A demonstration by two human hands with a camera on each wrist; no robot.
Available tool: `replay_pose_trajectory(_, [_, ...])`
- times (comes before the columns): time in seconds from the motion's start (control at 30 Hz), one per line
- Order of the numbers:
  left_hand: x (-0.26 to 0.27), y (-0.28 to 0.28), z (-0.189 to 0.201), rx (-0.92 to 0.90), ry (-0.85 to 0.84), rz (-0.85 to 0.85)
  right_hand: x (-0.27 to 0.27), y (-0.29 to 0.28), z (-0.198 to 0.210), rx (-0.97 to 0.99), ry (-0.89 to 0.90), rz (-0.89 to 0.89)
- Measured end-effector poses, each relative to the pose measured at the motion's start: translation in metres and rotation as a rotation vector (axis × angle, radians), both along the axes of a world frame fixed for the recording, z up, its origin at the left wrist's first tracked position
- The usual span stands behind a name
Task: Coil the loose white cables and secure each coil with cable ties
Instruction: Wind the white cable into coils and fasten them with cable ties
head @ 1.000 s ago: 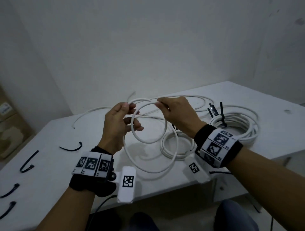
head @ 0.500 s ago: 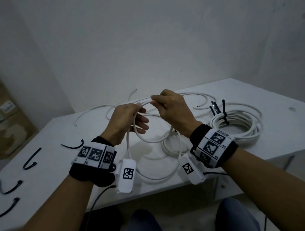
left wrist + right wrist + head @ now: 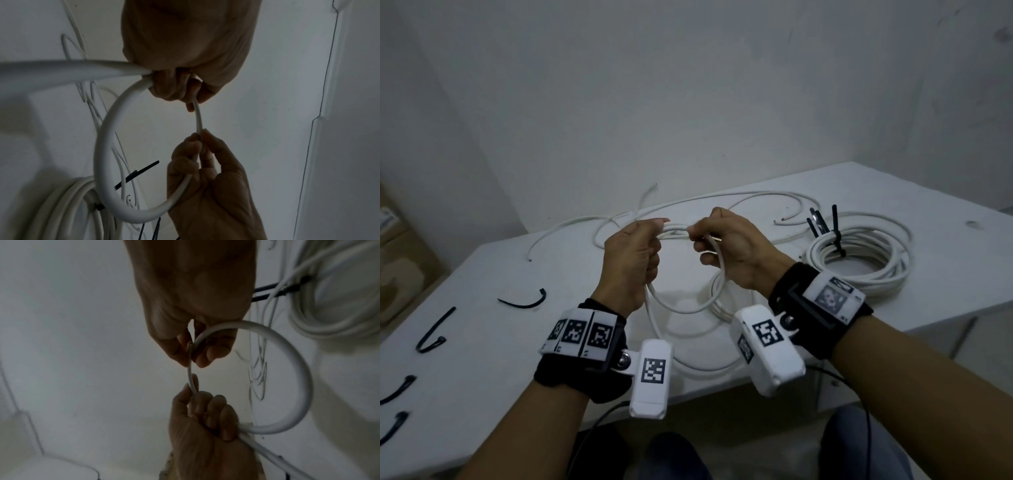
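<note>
Cable (image 3: 681,310) loop, top hidden inside both hands' curled fingers (image 3: 654,253)

Both hands raised, close together; left grip (image 3: 631,255) fisted, right grip (image 3: 726,245) pinching w/ thumb + forefinger.

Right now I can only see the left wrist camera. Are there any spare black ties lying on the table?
Observer: Yes. The head view shows four loose black cable ties on the table, to the left of the left hand.
Operator: Is the cable's tip in the other hand?
Observer: Yes. In the right wrist view, the right hand pinches the white cable right by its cut end.
</note>
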State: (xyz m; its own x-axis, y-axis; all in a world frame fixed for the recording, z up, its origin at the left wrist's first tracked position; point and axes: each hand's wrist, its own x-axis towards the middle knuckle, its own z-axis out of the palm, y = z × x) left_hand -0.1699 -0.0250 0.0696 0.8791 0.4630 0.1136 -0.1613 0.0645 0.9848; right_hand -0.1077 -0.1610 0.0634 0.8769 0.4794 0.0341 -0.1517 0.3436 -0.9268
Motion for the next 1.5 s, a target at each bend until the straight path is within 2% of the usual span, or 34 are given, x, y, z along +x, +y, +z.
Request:
replay_pose_trajectory(0.17, [-0.001,0.003,0.003,0.03,-0.004,-0.004,0.004,-0.007,0.004,0.055,0.221,0.224])
replay_pose_trajectory(0.27, [0.001,0.005,0.002,0.044,0.003,0.004,0.005,-0.008,0.003,0.044,0.243,0.248])
replay_pose_trajectory(0.37, [0.001,0.006,0.0,0.039,0.003,0.004,0.006,-0.007,0.0,0.012,0.139,0.201])
replay_pose_trajectory(0.7, [0.004,0.009,-0.006,-0.014,0.032,0.011,0.003,-0.005,-0.005,-0.183,-0.387,-0.079])
replay_pose_trajectory(0.83, [0.002,0.022,0.0,-0.047,-0.006,0.053,0.003,-0.011,-0.007,-0.566,-0.631,-0.31])
replay_pose_trajectory(0.93, [0.0,0.036,0.003,-0.063,-0.027,0.101,-0.005,-0.027,-0.012,-0.833,-0.688,-0.277])
replay_pose_trajectory(1.03, [-0.002,0.044,0.001,-0.075,-0.025,0.124,-0.021,-0.041,-0.029,-1.29,-0.826,-0.266])
replay_pose_trajectory(1.1, [-0.002,0.045,-0.001,-0.08,-0.022,0.123,-0.029,-0.046,-0.04,-1.455,-0.87,-0.231])
replay_pose_trajectory(1.33, [-0.004,0.044,-0.004,-0.094,0.004,0.11,-0.016,-0.042,-0.059,-1.376,-0.689,-0.25])
replay_pose_trajectory(1.5, [-0.006,0.039,-0.009,-0.025,0.044,0.074,-0.003,-0.039,-0.054,-0.997,-0.659,-0.438])
